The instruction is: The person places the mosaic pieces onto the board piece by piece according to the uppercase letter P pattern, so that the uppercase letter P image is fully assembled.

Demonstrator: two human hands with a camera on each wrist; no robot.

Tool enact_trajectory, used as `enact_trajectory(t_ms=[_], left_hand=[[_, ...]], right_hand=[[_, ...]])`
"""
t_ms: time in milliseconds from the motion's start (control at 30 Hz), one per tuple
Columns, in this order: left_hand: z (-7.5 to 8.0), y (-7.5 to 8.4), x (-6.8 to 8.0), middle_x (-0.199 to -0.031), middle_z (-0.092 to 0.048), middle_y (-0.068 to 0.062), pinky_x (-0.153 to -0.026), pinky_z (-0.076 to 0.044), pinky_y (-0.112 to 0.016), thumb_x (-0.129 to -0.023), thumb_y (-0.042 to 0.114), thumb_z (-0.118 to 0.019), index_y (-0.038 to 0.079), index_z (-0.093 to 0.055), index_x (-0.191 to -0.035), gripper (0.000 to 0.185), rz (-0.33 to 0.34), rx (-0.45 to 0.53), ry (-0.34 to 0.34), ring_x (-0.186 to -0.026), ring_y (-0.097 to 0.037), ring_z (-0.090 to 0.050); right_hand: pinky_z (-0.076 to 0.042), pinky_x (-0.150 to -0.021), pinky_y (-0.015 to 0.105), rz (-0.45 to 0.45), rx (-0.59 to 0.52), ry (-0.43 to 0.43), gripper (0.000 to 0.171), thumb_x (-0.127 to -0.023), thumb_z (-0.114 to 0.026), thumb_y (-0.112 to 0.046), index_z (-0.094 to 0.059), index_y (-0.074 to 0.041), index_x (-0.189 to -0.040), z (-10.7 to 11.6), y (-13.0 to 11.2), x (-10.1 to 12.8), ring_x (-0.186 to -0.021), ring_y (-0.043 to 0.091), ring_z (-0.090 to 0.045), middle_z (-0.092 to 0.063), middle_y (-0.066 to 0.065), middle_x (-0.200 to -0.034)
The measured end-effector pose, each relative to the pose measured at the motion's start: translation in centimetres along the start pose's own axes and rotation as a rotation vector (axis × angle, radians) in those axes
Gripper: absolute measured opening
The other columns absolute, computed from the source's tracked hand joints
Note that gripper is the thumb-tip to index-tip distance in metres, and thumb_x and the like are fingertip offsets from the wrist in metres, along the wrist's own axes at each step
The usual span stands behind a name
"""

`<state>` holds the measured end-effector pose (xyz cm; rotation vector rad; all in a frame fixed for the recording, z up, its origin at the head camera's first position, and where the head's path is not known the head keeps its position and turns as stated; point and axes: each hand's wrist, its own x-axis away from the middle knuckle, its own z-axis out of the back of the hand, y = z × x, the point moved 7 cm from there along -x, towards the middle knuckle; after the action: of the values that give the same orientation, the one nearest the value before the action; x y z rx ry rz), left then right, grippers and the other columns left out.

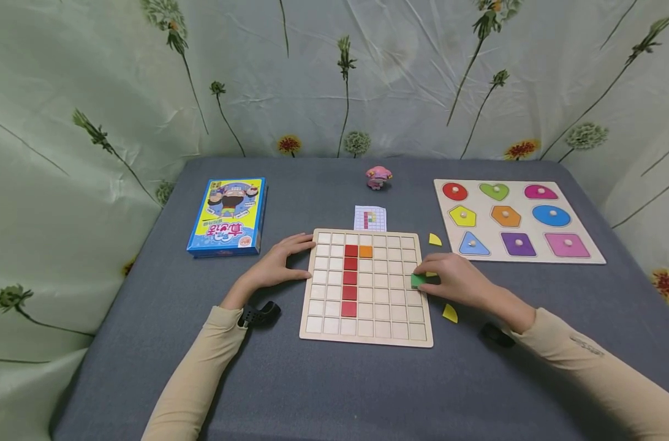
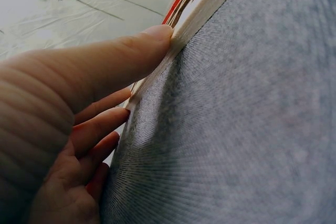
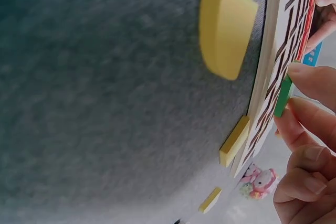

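A wooden grid board point(image 1: 381, 296) lies on the table, with a column of several red square tiles point(image 1: 349, 278) and an orange tile point(image 1: 366, 252) beside the top one. My left hand point(image 1: 279, 263) rests against its left edge, thumb and fingertips touching the rim; in the left wrist view the thumb point(image 2: 121, 59) lies straight along it. Over the right edge, my right hand point(image 1: 458, 278) pinches a green tile point(image 1: 417, 281) between thumb and fingers. The right wrist view shows this green tile point(image 3: 283, 96) edge-on above the grid.
Yellow quarter-round pieces point(image 1: 449, 313) lie right of the board, one partly behind the right hand. A printed pattern card point(image 1: 370, 218) touches the board's far edge. Farther back are a pink figurine point(image 1: 378, 177), a blue-yellow box point(image 1: 226, 214) at left and a knobbed shape puzzle point(image 1: 516, 193) at right.
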<state>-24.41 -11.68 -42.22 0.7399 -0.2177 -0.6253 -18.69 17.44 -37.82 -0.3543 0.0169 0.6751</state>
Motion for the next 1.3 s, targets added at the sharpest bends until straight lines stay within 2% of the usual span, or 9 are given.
enact_trajectory(t_ms=[567,1067,1300], left_hand=[[-0.1,-0.2,-0.1,-0.151,-0.035,-0.015,-0.114,-0.019,-0.059,-0.08,0.022,-0.074,0.006,-0.045,-0.139,0.067,0.011,-0.005,-0.002,-0.143,-0.035,-0.024],[0.1,-0.1,-0.2,-0.15,-0.035,-0.016,-0.113,-0.019,-0.059,-0.08,0.022,-0.074,0.006,-0.046,-0.139,0.067,0.008,-0.015,0.002,-0.143,-0.036,-0.025],[0.0,-0.1,-0.1,-0.151,-0.035,-0.016,-0.114,-0.019,-0.059,-0.08,0.021,-0.074,0.005,-0.045,-0.139,0.067,0.011,-0.006,0.0,-0.143,-0.036,-0.024]], right_hand=[[-0.05,-0.067,0.024,0.046,-0.027,-0.03,0.023,-0.076,-0.076,-0.018,-0.073,-0.008,-0.097,-0.9,-1.5,-2.1,-0.076,0.009,-0.059,-0.07,0.0,-0.09],[-0.051,-0.071,0.028,0.061,-0.029,-0.067,0.023,-0.078,-0.075,-0.022,-0.073,-0.01,-0.098,-1.2,-2.9,-3.7,-0.081,0.01,-0.059,-0.069,0.0,-0.092],[-0.053,-0.074,0.031,0.108,-0.009,-0.05,0.02,-0.078,-0.075,-0.021,-0.073,-0.01,-0.094,-1.8,-3.5,-4.4,-0.08,0.01,-0.061,-0.069,0.0,-0.088]])
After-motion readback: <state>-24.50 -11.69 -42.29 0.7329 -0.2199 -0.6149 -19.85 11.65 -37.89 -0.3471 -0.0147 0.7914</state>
